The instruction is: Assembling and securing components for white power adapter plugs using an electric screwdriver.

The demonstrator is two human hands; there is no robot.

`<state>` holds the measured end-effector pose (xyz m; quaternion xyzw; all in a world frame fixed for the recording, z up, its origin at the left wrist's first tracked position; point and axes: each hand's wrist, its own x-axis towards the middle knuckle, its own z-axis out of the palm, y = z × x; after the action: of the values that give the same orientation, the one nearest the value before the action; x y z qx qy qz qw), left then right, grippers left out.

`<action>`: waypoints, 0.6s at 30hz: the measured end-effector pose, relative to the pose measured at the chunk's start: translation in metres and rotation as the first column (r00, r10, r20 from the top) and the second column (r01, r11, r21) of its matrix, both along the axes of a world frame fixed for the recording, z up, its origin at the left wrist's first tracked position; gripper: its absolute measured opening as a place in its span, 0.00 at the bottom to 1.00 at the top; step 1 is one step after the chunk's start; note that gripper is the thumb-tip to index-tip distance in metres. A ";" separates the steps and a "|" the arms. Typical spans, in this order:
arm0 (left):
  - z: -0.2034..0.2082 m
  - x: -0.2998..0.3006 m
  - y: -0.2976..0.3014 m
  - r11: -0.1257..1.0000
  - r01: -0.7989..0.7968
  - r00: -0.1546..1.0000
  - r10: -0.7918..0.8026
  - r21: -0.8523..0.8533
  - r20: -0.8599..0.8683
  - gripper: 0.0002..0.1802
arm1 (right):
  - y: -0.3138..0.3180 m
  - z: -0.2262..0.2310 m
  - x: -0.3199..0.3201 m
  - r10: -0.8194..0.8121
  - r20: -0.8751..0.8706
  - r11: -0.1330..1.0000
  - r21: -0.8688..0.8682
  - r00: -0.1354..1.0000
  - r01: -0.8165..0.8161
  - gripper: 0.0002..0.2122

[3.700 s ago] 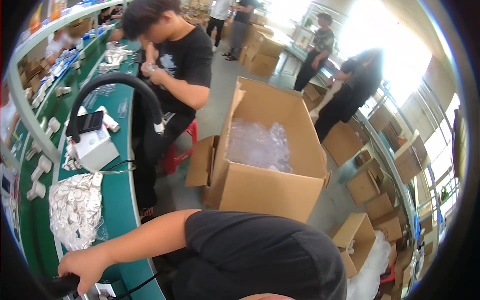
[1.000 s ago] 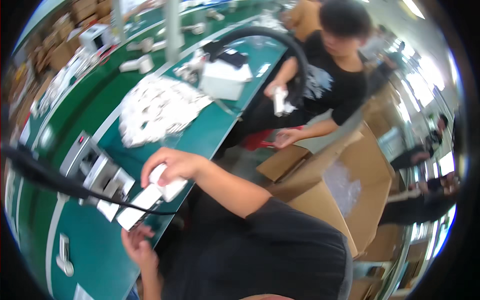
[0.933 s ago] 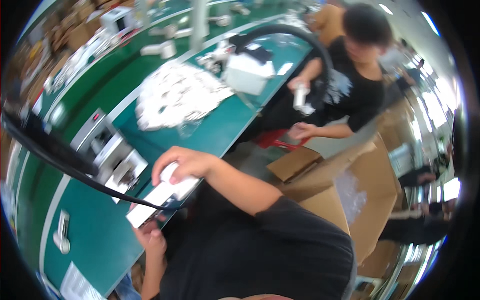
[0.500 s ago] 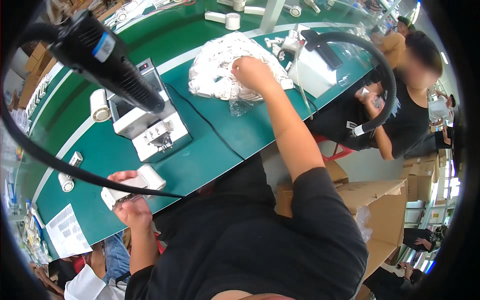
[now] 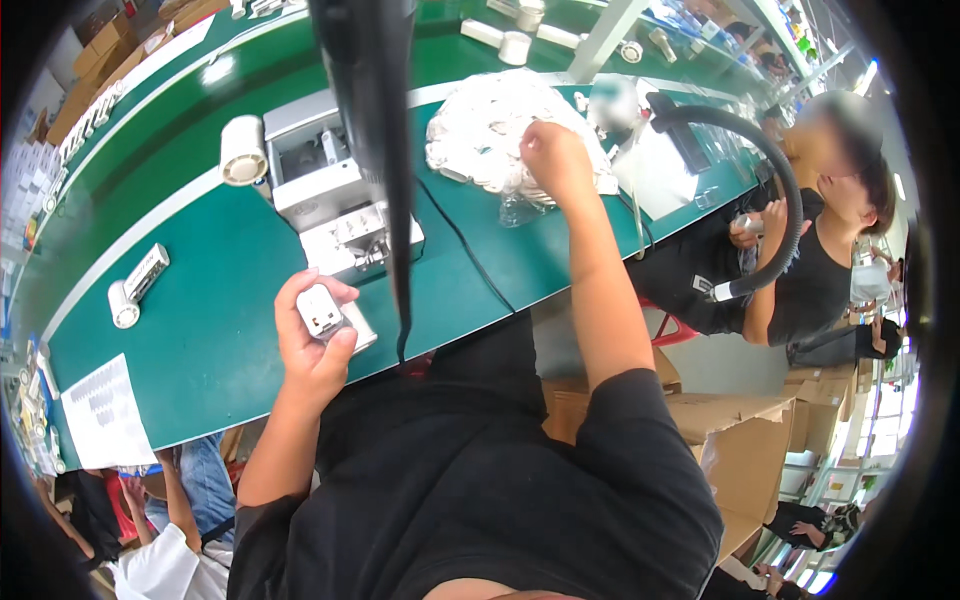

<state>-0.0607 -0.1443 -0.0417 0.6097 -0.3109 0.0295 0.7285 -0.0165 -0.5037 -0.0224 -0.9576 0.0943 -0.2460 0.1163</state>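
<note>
My left hand (image 5: 312,345) is wrapped round a white plastic housing (image 5: 320,312), one end of it facing up with small openings. The rest of the housing slants down behind my fingers toward the table edge. Over a big pile of small white parts (image 5: 475,130) on a clear bag, my right hand (image 5: 556,163) is closed with its fingers curled. What those fingers hold, if anything, is hidden. Just beyond my left hand stands a small grey-white bench machine (image 5: 340,240) with a metal fixture on its front.
A dark hanging hose (image 5: 385,130) crosses the view before the machine. On the green table (image 5: 220,330) lie a white handled device (image 5: 140,285) and a printed sheet (image 5: 107,412). Another person (image 5: 800,240) sits at the right; a cardboard box (image 5: 740,450) stands beside me.
My left hand has turned the white housing from lying lengthwise to end-up, with the grip changed. My right hand stays at the pile. The whole view has shifted.
</note>
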 end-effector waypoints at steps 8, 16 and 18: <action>-0.001 -0.001 -0.005 0.999 0.037 0.999 -0.036 -0.023 0.024 0.31 | -0.017 -0.007 0.022 -0.117 -0.329 0.970 -0.242 0.937 0.036 0.11; 0.009 -0.003 -0.008 0.997 0.066 0.996 -0.063 0.036 -0.066 0.34 | -0.013 0.039 -0.013 0.103 0.308 0.860 0.451 0.946 -0.241 0.07; 0.009 -0.005 -0.003 1.000 0.009 1.000 -0.008 0.014 -0.029 0.37 | 0.029 0.061 -0.036 0.096 0.341 0.512 0.789 0.935 -0.341 0.07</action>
<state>-0.0657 -0.1474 -0.0327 0.6140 -0.3030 0.0152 0.7287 -0.0527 -0.4746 0.0390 -0.7484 0.0622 -0.2744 0.6006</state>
